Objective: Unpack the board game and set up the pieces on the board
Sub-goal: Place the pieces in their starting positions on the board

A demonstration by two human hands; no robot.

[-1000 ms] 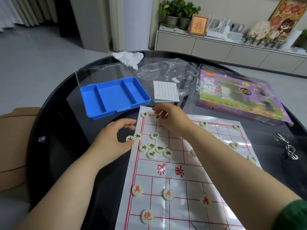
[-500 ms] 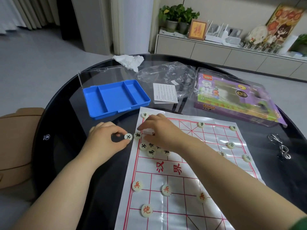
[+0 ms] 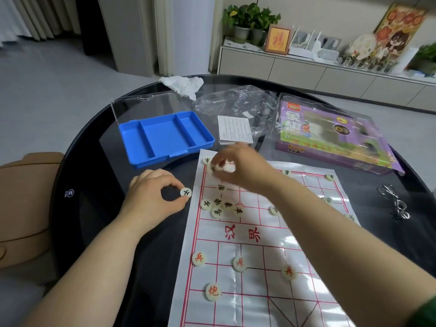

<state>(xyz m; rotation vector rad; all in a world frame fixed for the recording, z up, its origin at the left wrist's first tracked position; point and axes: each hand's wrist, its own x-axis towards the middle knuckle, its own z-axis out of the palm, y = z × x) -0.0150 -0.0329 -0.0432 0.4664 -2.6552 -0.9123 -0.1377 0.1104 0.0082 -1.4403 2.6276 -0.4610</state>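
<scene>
The board (image 3: 271, 256) lies flat on the round dark table (image 3: 94, 208), directly in front of you, with its far edge toward 12 o'clock. Setup is judged to be partly done: red discs (image 3: 239, 263) stand on line crossings at the near end. At the far end only a few black discs are on their points, such as the corner disc (image 3: 207, 160) at 11 o'clock.

A loose group of black discs (image 3: 220, 206) rests bunched at 10 o'clock of the board centre. It probably serves as a supply within reach of both hands.

Your left hand (image 3: 151, 199) rests on the table at 9 o'clock, just off the board edge. Its thumb and forefinger pinch a black-marked disc (image 3: 186, 192) face up, so the character can be read before placement.

Your right hand (image 3: 243, 166) reaches to 11 o'clock over the far row. Its fingers are curled down on what appears to be a pale disc (image 3: 221, 165). Motion blur hides the exact grip.

The blue tray (image 3: 162, 138) sits beyond the left hand at 11 o'clock with nothing in its compartments. A leaflet (image 3: 234, 129) and a clear bag (image 3: 236, 102) lie at 12 o'clock, and the purple box (image 3: 330, 135) at 1 o'clock. All sit clear of the far row.
</scene>
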